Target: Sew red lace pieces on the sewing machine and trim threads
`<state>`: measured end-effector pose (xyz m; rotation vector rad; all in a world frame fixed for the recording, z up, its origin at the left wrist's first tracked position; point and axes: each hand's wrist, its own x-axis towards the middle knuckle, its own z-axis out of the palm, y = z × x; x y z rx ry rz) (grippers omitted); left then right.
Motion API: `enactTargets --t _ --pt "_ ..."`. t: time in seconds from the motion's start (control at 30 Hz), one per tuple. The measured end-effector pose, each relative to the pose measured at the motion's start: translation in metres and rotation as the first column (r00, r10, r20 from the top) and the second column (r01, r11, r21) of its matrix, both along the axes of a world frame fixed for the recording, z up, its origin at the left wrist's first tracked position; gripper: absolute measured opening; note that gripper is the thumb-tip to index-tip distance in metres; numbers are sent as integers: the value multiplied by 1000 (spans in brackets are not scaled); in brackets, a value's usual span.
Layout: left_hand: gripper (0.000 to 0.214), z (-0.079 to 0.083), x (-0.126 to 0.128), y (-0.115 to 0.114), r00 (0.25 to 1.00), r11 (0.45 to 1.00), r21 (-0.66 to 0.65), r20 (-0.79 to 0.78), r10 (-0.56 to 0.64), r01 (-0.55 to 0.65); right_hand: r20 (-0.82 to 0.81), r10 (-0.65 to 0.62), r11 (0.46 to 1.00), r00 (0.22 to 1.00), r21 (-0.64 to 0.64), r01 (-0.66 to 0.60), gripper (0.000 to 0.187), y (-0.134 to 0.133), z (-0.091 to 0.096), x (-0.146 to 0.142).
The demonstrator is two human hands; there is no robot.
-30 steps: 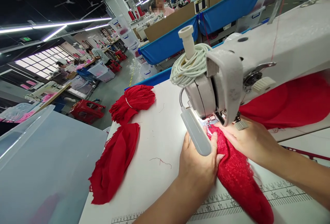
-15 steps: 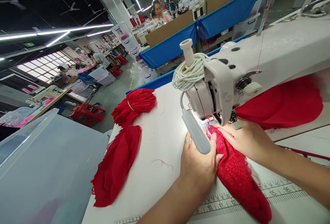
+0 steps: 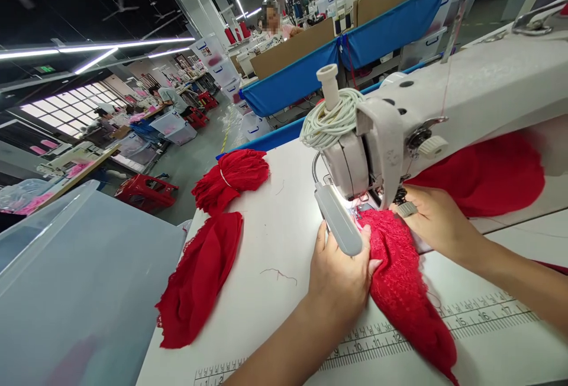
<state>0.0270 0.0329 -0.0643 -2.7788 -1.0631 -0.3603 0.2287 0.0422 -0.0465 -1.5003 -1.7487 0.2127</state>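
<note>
A piece of red lace fabric (image 3: 397, 273) runs from under the needle area of a white sewing machine (image 3: 386, 155) toward me, its tail hanging across the table's printed ruler. My left hand (image 3: 339, 273) is closed on its left edge, thumb on top, with some fingers behind the grey lamp (image 3: 339, 220). At the fabric's right side, my right hand (image 3: 437, 217) has bent fingers whose tips are hidden behind the machine's small knob (image 3: 406, 208). What they grip cannot be seen.
On the table's left lie a tied red bundle (image 3: 233, 179) and a folded red piece (image 3: 202, 279). More red fabric (image 3: 483, 173) lies beyond the machine arm. A translucent bin (image 3: 89, 279) stands at the left edge. Co-workers sit at machines farther off.
My right hand has shifted slightly away from me and behind the knob. The lace fabric has spread wider near the needle, and its tail has shifted a little. The left hand stays nearly in place.
</note>
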Motion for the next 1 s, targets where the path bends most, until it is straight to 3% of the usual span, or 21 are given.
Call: enactTargets --t 0.37,0.63,0.77,0.87,1.0 --pt "39 6 -1 0 998 997 67 36 -44 41 -104 7 999 995 45 -3 26 -1 -2 -5" --pt "37 8 -3 0 996 995 81 68 -59 54 -83 52 998 995 -20 -54 24 -1 -3 -4" --pt "35 8 -3 0 996 997 60 74 -53 49 111 2 996 994 -89 8 21 -3 -9 -9" --pt "35 8 -3 0 996 998 53 73 -49 45 313 -66 993 947 -69 92 19 -5 -16 -13" --pt "36 7 -2 -1 997 998 55 58 -45 42 333 -71 993 940 -66 99 20 -6 -18 -17"
